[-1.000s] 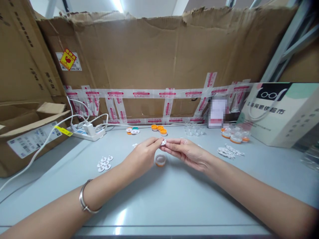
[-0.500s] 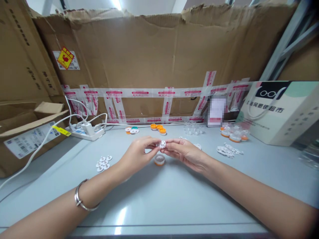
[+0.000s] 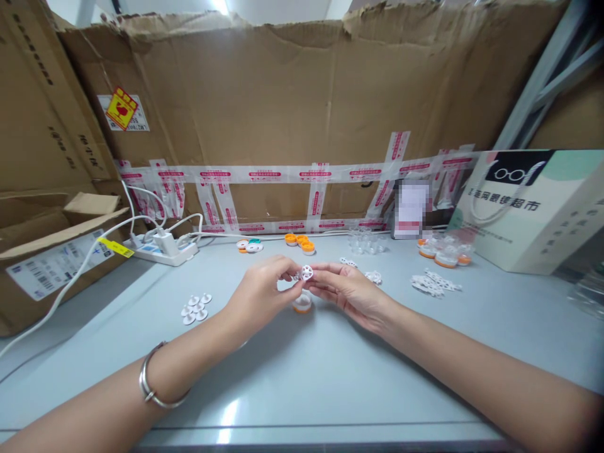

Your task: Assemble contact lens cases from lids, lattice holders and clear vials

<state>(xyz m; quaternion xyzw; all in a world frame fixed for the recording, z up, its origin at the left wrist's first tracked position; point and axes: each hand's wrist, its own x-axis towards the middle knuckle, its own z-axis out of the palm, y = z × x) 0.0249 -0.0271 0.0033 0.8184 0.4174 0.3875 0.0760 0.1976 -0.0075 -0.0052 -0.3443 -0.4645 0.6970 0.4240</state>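
My left hand (image 3: 267,289) and my right hand (image 3: 352,292) meet at the middle of the table, their fingertips pinching a small round white plastic piece with holes (image 3: 306,272), like a spoked disc. Both hands are closed on it from either side. Something small and pale also shows by the left fingertips, too small to name. Just below the fingers a round clear cup with an orange base (image 3: 302,306) stands on the grey table (image 3: 302,377), its upper edge partly covered. White pegs with round bases (image 3: 195,308) lie left of my left hand.
White lattice pieces (image 3: 434,284) lie at right, with smaller ones (image 3: 374,277) behind my right hand. Farther back are orange rings (image 3: 300,242), clear cups (image 3: 367,241), orange-based cups (image 3: 444,251), a paper bag (image 3: 519,214), a power strip (image 3: 165,251) and cardboard boxes (image 3: 283,94).
Both hands still hold the white disc, which has shifted very slightly left and turned its holed face more toward me. The items on the table stay in place.
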